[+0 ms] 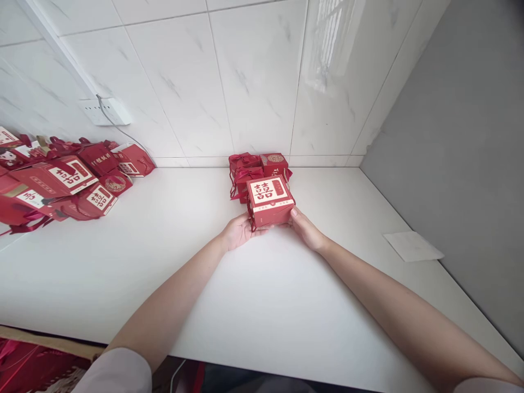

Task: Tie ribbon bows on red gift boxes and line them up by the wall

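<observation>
Head view: red box [271,202] at frame centre, grasped between your left hand [238,232] and right hand [307,228], both about equally near; longer side runs roughly left-right, other red boxes [274,160] just beyond

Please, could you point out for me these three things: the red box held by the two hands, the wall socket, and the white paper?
Red box [270,200]: head view, its face with the white label.
Wall socket [117,112]: head view, right part of its front.
White paper [412,247]: head view, middle of its sheet.
</observation>
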The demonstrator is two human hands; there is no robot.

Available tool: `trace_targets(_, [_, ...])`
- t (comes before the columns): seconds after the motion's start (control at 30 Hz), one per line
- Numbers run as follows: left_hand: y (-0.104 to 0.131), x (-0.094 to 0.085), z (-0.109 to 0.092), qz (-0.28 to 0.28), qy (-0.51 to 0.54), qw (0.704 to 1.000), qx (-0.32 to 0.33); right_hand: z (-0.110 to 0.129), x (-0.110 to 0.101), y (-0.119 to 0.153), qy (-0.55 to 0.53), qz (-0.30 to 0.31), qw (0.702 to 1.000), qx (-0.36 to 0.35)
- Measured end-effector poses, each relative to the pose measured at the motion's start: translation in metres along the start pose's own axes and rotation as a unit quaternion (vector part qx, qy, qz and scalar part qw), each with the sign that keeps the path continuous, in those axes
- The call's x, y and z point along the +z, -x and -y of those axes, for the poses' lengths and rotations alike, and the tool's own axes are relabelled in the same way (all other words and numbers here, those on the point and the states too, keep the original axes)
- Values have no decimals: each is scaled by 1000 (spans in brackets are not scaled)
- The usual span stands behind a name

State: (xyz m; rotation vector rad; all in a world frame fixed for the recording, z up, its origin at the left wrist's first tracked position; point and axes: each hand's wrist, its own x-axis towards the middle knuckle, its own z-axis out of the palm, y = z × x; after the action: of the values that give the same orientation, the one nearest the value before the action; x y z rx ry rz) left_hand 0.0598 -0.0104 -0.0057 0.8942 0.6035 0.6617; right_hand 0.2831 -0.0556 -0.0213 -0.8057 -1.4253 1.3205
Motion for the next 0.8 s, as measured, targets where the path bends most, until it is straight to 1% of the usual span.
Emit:
trace_targets(0.1, [1, 8, -3, -45, -13, 999, 16, -2, -1, -1, -15, -11, 1000, -5])
trace_targets(0.17, [2, 12, -5, -50, -21, 998, 14, -4, -1, -1, -17, -11, 1000, -8])
trace_targets(0.3, [1, 11, -5, -41, -11, 999, 12, -6, -1, 0, -10, -15, 1000, -8])
trace_targets(0.37, [1, 9, -4, -36, 16, 999, 20, -6, -1, 0, 2, -13, 1000, -4])
trace_targets(0.53, [4, 7, -3, -1, 78, 996, 52, -2, -1, 3, 33, 4, 999, -5])
trace_targets(0.67, [5, 10, -2, 11, 69, 995, 67, -1, 0, 3, 38, -7, 999, 0])
trace_targets(0.8, [2, 15, 1, 5, 39, 994, 100, -2, 2, 2, 37, -18, 999, -2])
